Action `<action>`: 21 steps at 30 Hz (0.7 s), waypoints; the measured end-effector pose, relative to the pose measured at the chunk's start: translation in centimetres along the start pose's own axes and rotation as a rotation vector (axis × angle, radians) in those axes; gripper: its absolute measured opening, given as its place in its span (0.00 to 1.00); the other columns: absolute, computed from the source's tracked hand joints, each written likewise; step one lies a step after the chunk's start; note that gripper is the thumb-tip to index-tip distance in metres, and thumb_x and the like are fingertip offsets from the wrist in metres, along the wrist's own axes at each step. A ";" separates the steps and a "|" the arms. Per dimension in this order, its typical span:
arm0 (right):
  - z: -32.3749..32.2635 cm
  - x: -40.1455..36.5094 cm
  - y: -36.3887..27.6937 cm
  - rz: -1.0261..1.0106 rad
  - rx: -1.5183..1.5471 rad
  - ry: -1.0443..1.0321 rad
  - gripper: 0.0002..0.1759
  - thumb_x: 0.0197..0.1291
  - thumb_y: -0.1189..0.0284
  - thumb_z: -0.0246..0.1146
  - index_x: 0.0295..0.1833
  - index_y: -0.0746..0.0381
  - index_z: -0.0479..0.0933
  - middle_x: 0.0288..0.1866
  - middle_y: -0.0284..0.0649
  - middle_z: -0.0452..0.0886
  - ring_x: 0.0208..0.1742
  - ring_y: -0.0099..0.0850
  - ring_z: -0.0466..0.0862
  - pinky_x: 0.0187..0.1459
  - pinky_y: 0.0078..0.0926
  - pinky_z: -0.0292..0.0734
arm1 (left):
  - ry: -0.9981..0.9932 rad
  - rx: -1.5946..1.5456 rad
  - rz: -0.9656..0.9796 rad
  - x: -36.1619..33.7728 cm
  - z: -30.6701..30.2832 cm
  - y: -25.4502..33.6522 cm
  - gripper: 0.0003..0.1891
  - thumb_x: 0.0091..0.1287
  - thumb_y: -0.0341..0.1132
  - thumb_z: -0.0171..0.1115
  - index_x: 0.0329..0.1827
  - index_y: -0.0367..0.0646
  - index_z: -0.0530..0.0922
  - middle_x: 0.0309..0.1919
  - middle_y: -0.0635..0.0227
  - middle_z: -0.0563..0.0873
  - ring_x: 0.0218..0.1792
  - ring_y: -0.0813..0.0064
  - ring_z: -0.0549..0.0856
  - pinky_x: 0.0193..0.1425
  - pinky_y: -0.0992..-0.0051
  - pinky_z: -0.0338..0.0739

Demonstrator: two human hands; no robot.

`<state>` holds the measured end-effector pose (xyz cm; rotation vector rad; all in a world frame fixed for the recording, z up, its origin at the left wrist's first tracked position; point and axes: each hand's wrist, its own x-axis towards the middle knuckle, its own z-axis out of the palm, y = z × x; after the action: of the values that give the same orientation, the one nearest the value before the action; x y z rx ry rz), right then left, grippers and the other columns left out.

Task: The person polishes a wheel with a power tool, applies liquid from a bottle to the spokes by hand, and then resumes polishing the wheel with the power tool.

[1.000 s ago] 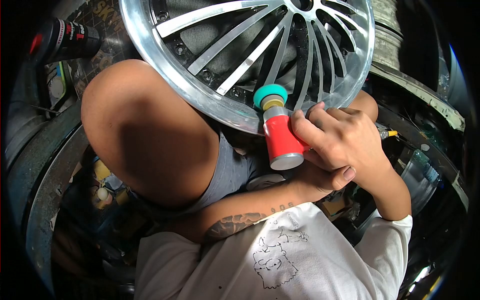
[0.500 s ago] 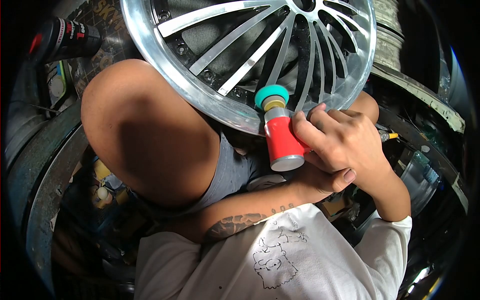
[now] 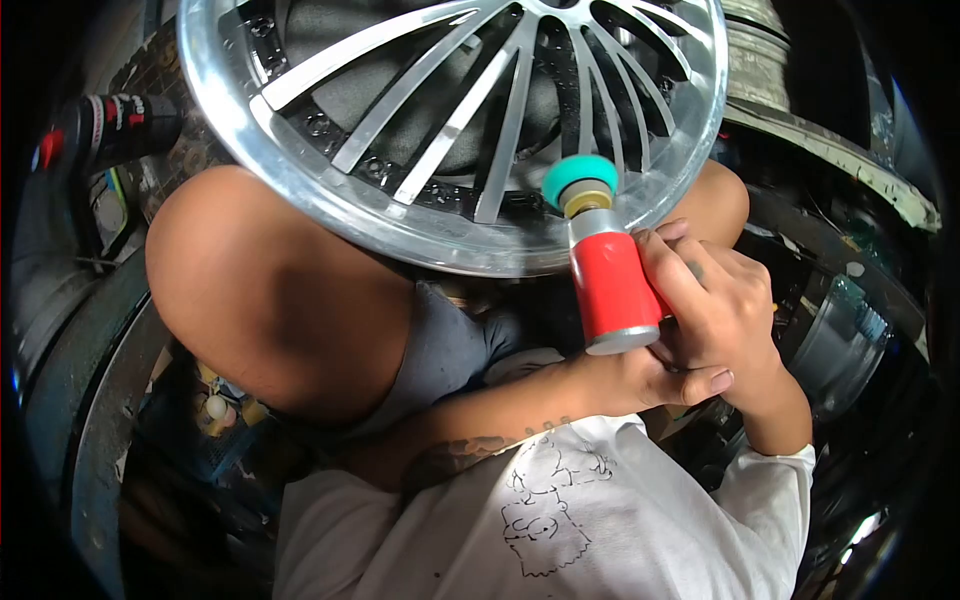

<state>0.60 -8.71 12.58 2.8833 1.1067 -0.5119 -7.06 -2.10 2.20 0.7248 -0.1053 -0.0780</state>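
Observation:
A red handheld tool [image 3: 612, 285] with a teal round pad [image 3: 580, 180] is held upright over the lower right rim of a silver and black multi-spoke wheel [image 3: 300, 200]; whether the pad touches the rim is hard to tell. My right hand [image 3: 715, 295] is closed round the tool's right side. From the left, the tattooed forearm leads to my left hand [image 3: 665, 385], just below, closed with its thumb beside the right wrist. Its fingers are hidden behind the tool and the right hand. The wheel leans across both bent knees.
A black bottle with a red cap [image 3: 125, 128] lies at the upper left. Below the left knee [image 3: 260, 290] is a crate [image 3: 225, 440] with small items. Stacked metal rims [image 3: 757, 55] stand at the upper right, and a clear plastic container [image 3: 845, 340] lies at the right.
The tool and both hands have moved right and slightly down in view. The wheel has shifted left and looks tilted differently. Both hands keep their hold.

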 end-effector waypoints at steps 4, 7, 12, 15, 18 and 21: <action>1.9 -1.0 1.2 0.104 0.136 -0.018 0.26 0.46 0.62 0.73 0.52 0.58 0.79 0.32 0.39 0.79 0.28 0.40 0.84 0.27 0.36 0.78 | -0.123 -0.015 -0.191 -0.4 -0.5 -0.7 0.55 0.66 0.66 0.67 0.77 0.24 0.57 0.71 0.43 0.69 0.75 0.54 0.71 0.77 0.56 0.68; 2.8 -0.9 1.7 0.132 0.201 -0.012 0.26 0.48 0.61 0.73 0.53 0.57 0.78 0.31 0.39 0.79 0.28 0.42 0.84 0.27 0.38 0.77 | -0.166 -0.075 -0.329 -0.8 -0.5 -1.2 0.45 0.70 0.62 0.65 0.70 0.24 0.68 0.66 0.46 0.76 0.71 0.57 0.76 0.73 0.59 0.73; 3.8 -0.3 2.1 0.116 0.238 -0.086 0.23 0.62 0.48 0.66 0.47 0.56 0.74 0.29 0.40 0.80 0.27 0.47 0.83 0.23 0.42 0.73 | -0.104 -0.147 -0.337 -1.2 -0.3 -1.8 0.42 0.72 0.56 0.63 0.73 0.25 0.64 0.67 0.49 0.75 0.70 0.60 0.78 0.71 0.61 0.76; 4.0 0.6 2.0 0.070 0.256 -0.039 0.20 0.62 0.51 0.67 0.46 0.55 0.75 0.28 0.39 0.80 0.27 0.45 0.84 0.23 0.41 0.74 | -0.043 -0.173 -0.350 -1.2 -0.2 -1.4 0.44 0.72 0.57 0.61 0.76 0.26 0.60 0.69 0.48 0.73 0.73 0.60 0.76 0.75 0.60 0.73; 3.9 1.7 2.0 -0.014 0.281 -0.106 0.17 0.60 0.56 0.69 0.45 0.55 0.75 0.27 0.38 0.79 0.27 0.43 0.85 0.23 0.40 0.74 | 0.033 -0.221 -0.382 -1.6 -0.3 -1.5 0.45 0.71 0.57 0.59 0.78 0.27 0.57 0.72 0.48 0.71 0.75 0.59 0.73 0.79 0.58 0.69; 4.1 2.3 1.7 -0.047 0.228 -0.125 0.23 0.48 0.64 0.72 0.51 0.57 0.78 0.29 0.37 0.76 0.28 0.42 0.84 0.26 0.35 0.76 | 0.184 -0.187 -0.321 -2.0 0.0 -1.9 0.44 0.71 0.55 0.64 0.76 0.27 0.62 0.69 0.47 0.74 0.71 0.57 0.77 0.73 0.59 0.74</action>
<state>2.14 -9.02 7.83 2.9669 1.1708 -0.8605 -9.15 -3.30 0.78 0.5539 0.1938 -0.3228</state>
